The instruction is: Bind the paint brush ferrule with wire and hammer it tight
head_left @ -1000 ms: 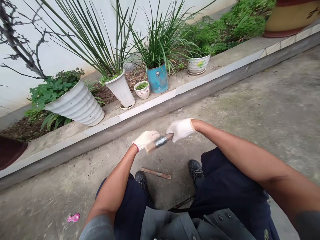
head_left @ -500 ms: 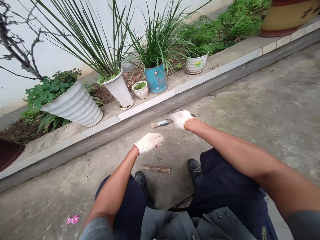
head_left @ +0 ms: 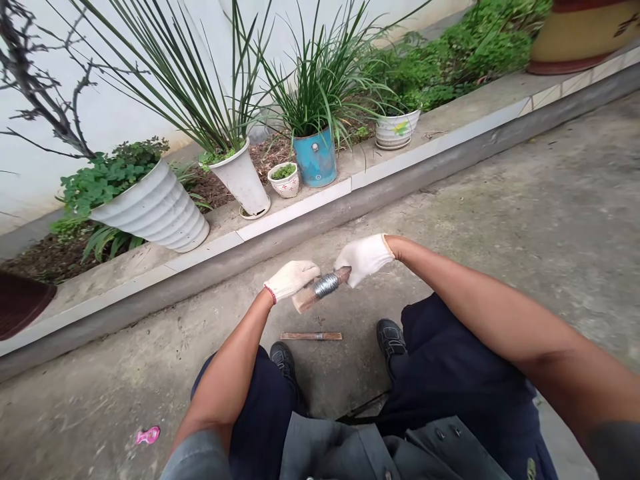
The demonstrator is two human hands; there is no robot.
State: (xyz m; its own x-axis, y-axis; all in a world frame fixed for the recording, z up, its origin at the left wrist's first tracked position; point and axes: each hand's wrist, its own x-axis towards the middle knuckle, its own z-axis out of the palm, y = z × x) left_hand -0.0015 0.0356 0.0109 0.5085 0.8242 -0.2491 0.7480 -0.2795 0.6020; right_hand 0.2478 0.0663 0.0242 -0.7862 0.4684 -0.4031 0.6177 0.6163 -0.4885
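Left hand [head_left: 291,280] and right hand [head_left: 364,259] in white knit work gloves, left cuff edged red [head_left: 271,295]. Grey sleeves [head_left: 196,465] at 7 and 4 o'clock; grey snap-buttoned shirt [head_left: 340,448] at 6 o'clock; dark navy shorts [head_left: 453,353] at 5 o'clock; black lace-up shoes [head_left: 391,337].

I'm getting soft, even daylight on my feed, with no hard shadows or glare across the grey concrete ground [head_left: 500,200]. The lens bows the white ribbed flowerpot [head_left: 155,208] near the left edge and stretches the bare right forearm [head_left: 500,320]. The wire-bound wooden brush [head_left: 326,285] looks slightly soft.
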